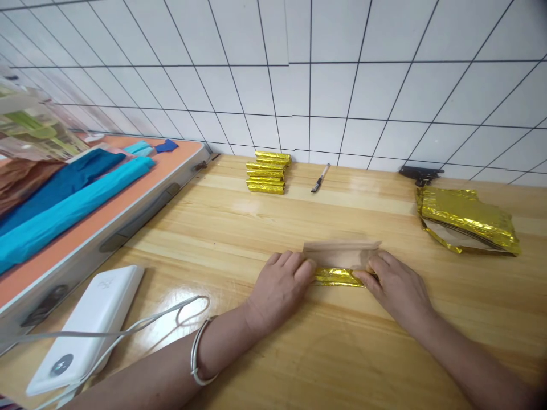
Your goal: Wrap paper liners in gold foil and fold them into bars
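Observation:
A sheet of gold foil paper (337, 277) with a brown backing lies on the wooden table, its near edge folded into a gold strip. My left hand (282, 285) is closed on the left end of the sheet, its fingertips partly hidden. At the right end, my right hand (393, 287) pinches the strip between thumb and fingers. Several folded gold strips (267, 177) are stacked near the wall. To the right lies a pile of gold foil paper (470, 219).
A pen (320, 178) lies near the tiled wall, and a black clip (421, 173) sits behind the foil pile. At left are a white power bank (92, 324) with cables and an orange-topped case (171, 165) bearing blue and brown material.

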`<action>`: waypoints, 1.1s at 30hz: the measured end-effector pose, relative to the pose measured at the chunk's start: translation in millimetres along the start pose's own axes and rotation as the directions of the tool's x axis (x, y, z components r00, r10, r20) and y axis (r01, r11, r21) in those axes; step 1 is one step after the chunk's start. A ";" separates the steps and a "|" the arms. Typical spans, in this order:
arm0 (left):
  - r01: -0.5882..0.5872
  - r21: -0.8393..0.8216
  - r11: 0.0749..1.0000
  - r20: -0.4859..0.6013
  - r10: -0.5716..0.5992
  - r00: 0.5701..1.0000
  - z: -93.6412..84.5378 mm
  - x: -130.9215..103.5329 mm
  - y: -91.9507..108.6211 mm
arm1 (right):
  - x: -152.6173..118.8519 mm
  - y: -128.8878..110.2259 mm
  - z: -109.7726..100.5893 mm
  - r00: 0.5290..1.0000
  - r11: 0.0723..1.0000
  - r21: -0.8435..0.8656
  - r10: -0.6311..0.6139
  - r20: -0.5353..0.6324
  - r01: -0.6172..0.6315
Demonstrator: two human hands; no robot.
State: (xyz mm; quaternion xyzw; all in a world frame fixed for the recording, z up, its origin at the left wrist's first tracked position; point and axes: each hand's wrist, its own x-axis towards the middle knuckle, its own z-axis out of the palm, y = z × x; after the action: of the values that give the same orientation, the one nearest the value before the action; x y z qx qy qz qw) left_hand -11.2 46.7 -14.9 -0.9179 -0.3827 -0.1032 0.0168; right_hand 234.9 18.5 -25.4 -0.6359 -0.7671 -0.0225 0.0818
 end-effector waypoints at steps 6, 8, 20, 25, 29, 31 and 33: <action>-0.391 -0.011 0.920 0.081 0.391 0.917 -6.2 -4.0 10.7 | -0.1 0.1 0.2 0.999 0.999 0.032 0.026 0.019 -0.026; -0.350 -0.012 0.937 0.125 0.349 0.929 -8.7 -6.5 16.9 | 0.2 0.5 0.5 0.999 0.999 0.028 0.030 0.026 -0.030; -0.231 -0.090 0.969 0.180 0.244 0.953 -11.0 -9.9 27.3 | 0.2 4.9 -0.7 0.998 0.980 0.196 0.038 0.048 -0.046; -0.162 -0.186 0.969 0.201 0.199 0.959 -13.7 -3.8 27.5 | 1.0 12.9 -9.7 0.993 0.919 0.389 0.028 0.115 -0.071; -0.118 -0.210 0.970 0.202 0.162 0.966 -14.4 -3.3 29.8 | -1.0 15.9 -12.6 0.992 0.874 0.478 0.035 0.123 -0.090; -0.119 -0.213 0.970 0.190 0.161 0.968 -13.0 -3.7 30.8 | -2.0 15.9 -12.1 0.991 0.871 0.480 0.052 0.123 -0.105; -0.137 -0.218 0.966 0.169 0.176 0.970 -10.3 -4.2 31.1 | -2.4 15.4 -11.2 0.989 0.878 0.462 0.077 0.127 -0.128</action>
State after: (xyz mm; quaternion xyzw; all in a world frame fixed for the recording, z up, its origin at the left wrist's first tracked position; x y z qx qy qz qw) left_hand 6.1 20.7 -4.1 -0.9479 -0.2958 -0.0539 -0.1054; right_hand 251.5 17.6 -15.8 -0.6372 -0.7183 0.2014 0.1936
